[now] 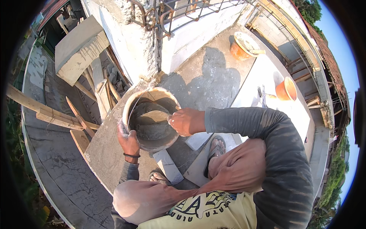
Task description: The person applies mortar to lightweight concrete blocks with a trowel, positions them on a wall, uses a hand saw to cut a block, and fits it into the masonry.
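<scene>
Between our bent knees and the rough wall corner (143, 49), a round bucket (162, 94) stands on the concrete floor (110, 160), with wet grey mortar (150, 131) lining its inside. Our left hand (129, 140) grasps the bucket at its left side, fingers on the outer wall and thumb near the rim; a dark band (132, 155) circles that wrist. Our right hand (187, 122) is clenched at the opposite rim, around a tool (153, 116) whose pale, flat, blade-like part lies over the mortar; the grip hides its handle. A thin wire handle (132, 108) crosses the bucket's left part.

Near our sandalled feet we have 2 pale blocks (168, 166), 1 just below the bucket and 1 to its right. Farther off to the right, a small orange bucket (286, 90) lies tipped on a white board (276, 110), near some dark tools (262, 96). Beyond, by the far wall, sits a larger orange tub (239, 52) with pale material inside. Bent steel bars (162, 19) jut from the corner above us, and wooden planks (101, 95) lean at our left.
</scene>
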